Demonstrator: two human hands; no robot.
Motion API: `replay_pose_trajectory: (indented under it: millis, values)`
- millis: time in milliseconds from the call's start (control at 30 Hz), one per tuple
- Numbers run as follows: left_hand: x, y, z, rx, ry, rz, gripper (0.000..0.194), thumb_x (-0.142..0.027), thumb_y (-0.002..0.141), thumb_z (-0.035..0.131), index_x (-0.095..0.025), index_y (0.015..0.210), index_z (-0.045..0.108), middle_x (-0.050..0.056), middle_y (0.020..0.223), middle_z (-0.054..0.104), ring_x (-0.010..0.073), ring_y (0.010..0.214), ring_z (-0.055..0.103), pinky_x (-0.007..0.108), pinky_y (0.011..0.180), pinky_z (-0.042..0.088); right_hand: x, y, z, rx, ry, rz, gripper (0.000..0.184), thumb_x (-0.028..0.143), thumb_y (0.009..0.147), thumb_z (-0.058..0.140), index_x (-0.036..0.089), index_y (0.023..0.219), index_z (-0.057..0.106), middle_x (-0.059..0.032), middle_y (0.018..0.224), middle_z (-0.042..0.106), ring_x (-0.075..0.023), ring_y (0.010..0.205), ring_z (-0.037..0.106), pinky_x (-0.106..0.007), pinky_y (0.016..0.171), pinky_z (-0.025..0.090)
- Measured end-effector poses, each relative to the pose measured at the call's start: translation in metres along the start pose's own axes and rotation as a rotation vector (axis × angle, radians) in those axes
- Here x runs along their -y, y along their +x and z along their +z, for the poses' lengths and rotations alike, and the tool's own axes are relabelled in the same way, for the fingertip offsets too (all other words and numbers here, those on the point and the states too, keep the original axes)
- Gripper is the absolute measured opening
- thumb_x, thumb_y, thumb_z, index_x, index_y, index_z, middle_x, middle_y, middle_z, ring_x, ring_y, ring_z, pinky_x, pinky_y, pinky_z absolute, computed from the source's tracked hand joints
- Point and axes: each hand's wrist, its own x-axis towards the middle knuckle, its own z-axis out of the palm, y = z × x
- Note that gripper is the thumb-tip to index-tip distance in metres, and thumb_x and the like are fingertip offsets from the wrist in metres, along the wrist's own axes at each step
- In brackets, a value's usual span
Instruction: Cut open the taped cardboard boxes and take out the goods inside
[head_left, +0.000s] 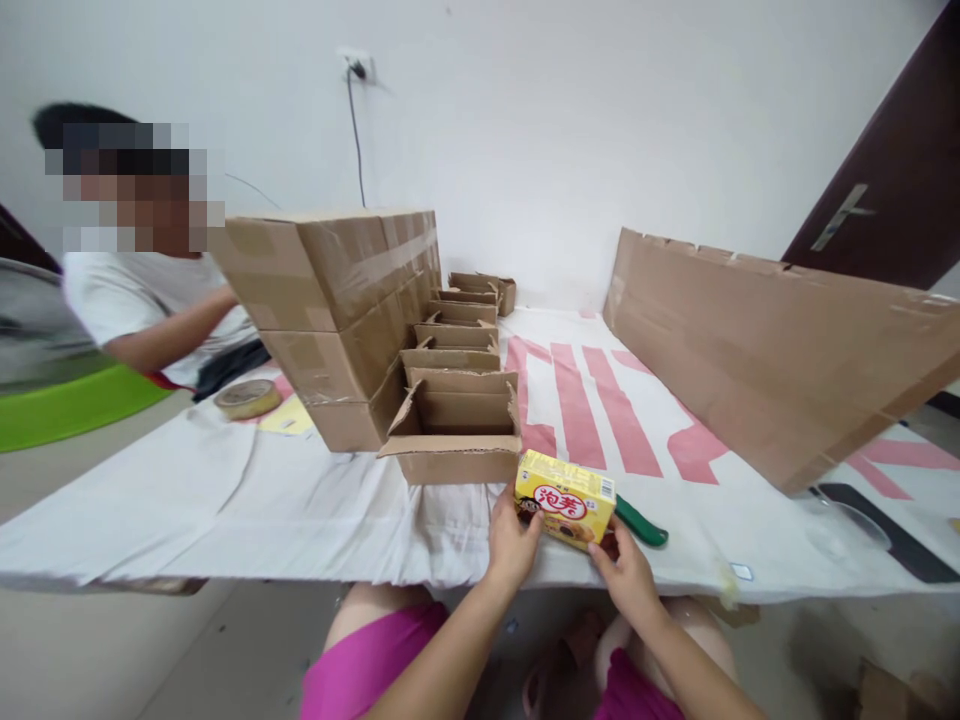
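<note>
A small yellow snack box [568, 500] with red and white lettering is held between my two hands, just above the table's front edge. My left hand [514, 540] grips its left end, thumb on the front face. At its lower right corner, my right hand [624, 568] holds on with the thumb in front. Behind the box lies a green-handled tool [641, 522], its far end hidden. The nearest open cardboard carton [461, 466] stands just beyond my left hand, flaps up, and no contents show in it.
More open cartons [457, 340] line up behind, beside a stack of taped cartons [349, 330]. A large cardboard piece [765, 350] stands at the right. A tape roll [247, 398] lies at the left, near a seated person [150, 310]. A white cloth [300, 520] covers the table.
</note>
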Motion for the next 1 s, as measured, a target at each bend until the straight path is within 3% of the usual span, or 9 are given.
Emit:
replay_pose_trajectory:
  millis: [100, 200, 267, 400, 533, 733, 867, 1000]
  values:
    - [-0.017, 0.012, 0.009, 0.027, -0.147, 0.024, 0.05, -0.03, 0.079, 0.059, -0.016, 0.126, 0.05, 0.013, 0.123, 0.061, 0.0259, 0.113, 0.058, 0.04, 0.099, 0.045, 0.011, 0.025, -0.013, -0.043, 0.157, 0.05, 0.057, 0.046, 0.073, 0.06, 0.016, 0.12, 0.054, -0.0133, 0.108, 0.068, -0.0215, 0.076, 0.066, -0.037, 0.07, 0.056]
    - [-0.044, 0.036, 0.023, -0.019, -0.224, 0.076, 0.058, -0.028, 0.079, 0.06, -0.018, 0.135, 0.046, 0.012, 0.135, 0.055, 0.0253, 0.123, 0.052, 0.037, 0.104, 0.041, 0.026, 0.068, -0.032, -0.09, 0.184, 0.049, 0.06, 0.05, 0.072, 0.061, 0.017, 0.121, 0.056, -0.0132, 0.112, 0.067, -0.0224, 0.082, 0.065, -0.038, 0.074, 0.054]
    - [-0.063, 0.058, 0.034, -0.046, -0.186, 0.072, 0.066, -0.024, 0.078, 0.061, -0.017, 0.141, 0.04, 0.012, 0.141, 0.05, 0.025, 0.13, 0.047, 0.036, 0.108, 0.037, 0.035, 0.102, -0.043, -0.094, 0.175, 0.046, 0.06, 0.05, 0.073, 0.06, 0.018, 0.124, 0.056, -0.0115, 0.112, 0.068, -0.023, 0.087, 0.064, -0.037, 0.074, 0.053]
    - [-0.087, 0.103, 0.053, 0.044, -0.083, -0.008, 0.074, -0.018, 0.079, 0.059, -0.013, 0.147, 0.029, 0.014, 0.144, 0.047, 0.0234, 0.132, 0.045, 0.033, 0.109, 0.036, 0.045, 0.161, -0.054, -0.09, 0.155, 0.078, 0.055, 0.043, 0.075, 0.062, 0.02, 0.125, 0.057, -0.0082, 0.109, 0.069, -0.0223, 0.09, 0.064, -0.035, 0.072, 0.053]
    - [-0.096, 0.132, 0.061, 0.107, -0.047, -0.017, 0.075, -0.015, 0.077, 0.06, -0.015, 0.146, 0.031, 0.013, 0.141, 0.051, 0.0239, 0.129, 0.049, 0.034, 0.107, 0.038, 0.045, 0.193, -0.055, -0.048, 0.124, 0.166, 0.037, 0.036, 0.085, 0.061, 0.018, 0.118, 0.059, -0.0076, 0.111, 0.066, -0.0199, 0.094, 0.063, -0.037, 0.079, 0.053]
    - [-0.108, 0.122, 0.056, 0.115, 0.027, 0.051, 0.074, -0.016, 0.073, 0.064, -0.016, 0.142, 0.038, 0.014, 0.138, 0.054, 0.0276, 0.127, 0.049, 0.039, 0.108, 0.036, 0.035, 0.194, -0.051, 0.041, 0.094, 0.268, 0.035, 0.036, 0.091, 0.057, 0.017, 0.121, 0.055, -0.0083, 0.121, 0.058, -0.0202, 0.101, 0.061, -0.042, 0.084, 0.053]
    - [-0.105, 0.089, 0.052, 0.121, 0.051, 0.094, 0.074, -0.016, 0.07, 0.065, -0.012, 0.14, 0.039, 0.016, 0.14, 0.05, 0.03, 0.131, 0.042, 0.041, 0.112, 0.03, 0.024, 0.171, -0.054, 0.043, 0.085, 0.268, 0.031, 0.035, 0.089, 0.059, 0.015, 0.113, 0.059, -0.0073, 0.109, 0.064, -0.019, 0.092, 0.063, -0.038, 0.078, 0.054]
    - [-0.082, 0.041, 0.038, 0.13, 0.014, 0.195, 0.077, -0.018, 0.07, 0.064, -0.013, 0.141, 0.036, 0.016, 0.143, 0.044, 0.0307, 0.134, 0.038, 0.045, 0.114, 0.027, 0.019, 0.128, -0.056, 0.032, 0.107, 0.183, 0.032, 0.036, 0.074, 0.067, 0.016, 0.099, 0.064, -0.007, 0.09, 0.072, -0.0243, 0.082, 0.067, -0.035, 0.068, 0.054]
